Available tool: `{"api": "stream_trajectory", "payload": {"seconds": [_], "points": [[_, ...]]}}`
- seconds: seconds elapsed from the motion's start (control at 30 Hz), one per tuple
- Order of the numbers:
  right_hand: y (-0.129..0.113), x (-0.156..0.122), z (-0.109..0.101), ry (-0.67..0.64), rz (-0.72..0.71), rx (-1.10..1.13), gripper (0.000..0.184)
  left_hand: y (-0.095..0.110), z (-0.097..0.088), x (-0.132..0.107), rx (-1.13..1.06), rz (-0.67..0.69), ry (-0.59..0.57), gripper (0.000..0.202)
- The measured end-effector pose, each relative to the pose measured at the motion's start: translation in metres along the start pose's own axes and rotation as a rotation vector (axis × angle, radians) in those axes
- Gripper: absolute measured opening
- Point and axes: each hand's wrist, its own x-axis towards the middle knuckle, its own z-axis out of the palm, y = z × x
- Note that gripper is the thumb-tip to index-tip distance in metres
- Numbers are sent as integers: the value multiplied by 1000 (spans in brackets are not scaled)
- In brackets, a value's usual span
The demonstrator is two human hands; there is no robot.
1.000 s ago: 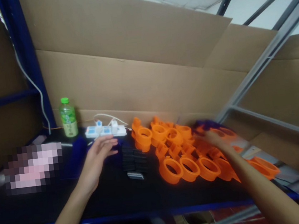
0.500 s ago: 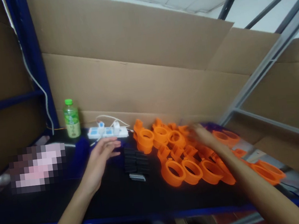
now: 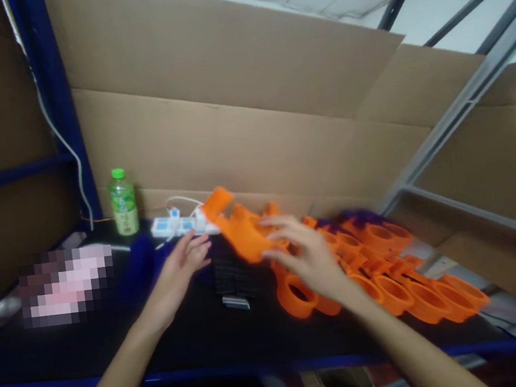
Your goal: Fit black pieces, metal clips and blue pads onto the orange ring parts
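Note:
My right hand (image 3: 304,247) grips an orange plastic ring-shaped part (image 3: 244,235) by its right end, lifted above the table; motion smears it a little. Its arm-like end points up and left, towards my other hand. My left hand (image 3: 184,261) hovers left of the part with its fingers apart and nothing in them. Below and between the hands lies a stack of small black pieces (image 3: 233,274), a grey-edged one (image 3: 235,302) at its near end. Rows of similar orange parts (image 3: 393,295) stand on the right, some behind my right forearm.
A white power strip (image 3: 164,227) with plugs and cables lies by the cardboard back wall (image 3: 233,140). Left of it stands a green-capped bottle (image 3: 124,205). A blurred-out pinkish patch (image 3: 70,283) is at far left. The dark tabletop (image 3: 200,343) ends in a blue front edge (image 3: 222,371).
My right hand has come left and nearer from the orange rows, bringing one orange part with it. My left hand has barely moved, its fingers still apart.

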Motion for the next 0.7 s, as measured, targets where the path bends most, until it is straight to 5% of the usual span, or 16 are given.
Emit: {"api": "stream_trajectory", "payload": {"seconds": [0.13, 0.27, 0.33, 0.47, 0.57, 0.7], "points": [[-46, 4, 55, -232, -120, 332, 12, 6, 0, -1, -154, 48, 97, 46], [-35, 13, 84, -177, -18, 411, 24, 13, -8, 4, -234, 115, 257, 45], [-21, 16, 87, -233, 84, 322, 30, 14, -12, 6, -231, 126, 297, 45], [-6, 7, 75, -598, 106, 88, 16, 15, -11, 4, -222, 134, 314, 48], [-8, -7, 66, -614, 133, -107, 2, 14, -7, 1, -218, 95, 288, 51], [-13, -17, 67, -710, 189, -256, 6, 14, -4, -1, -192, 18, 241, 56]]}}
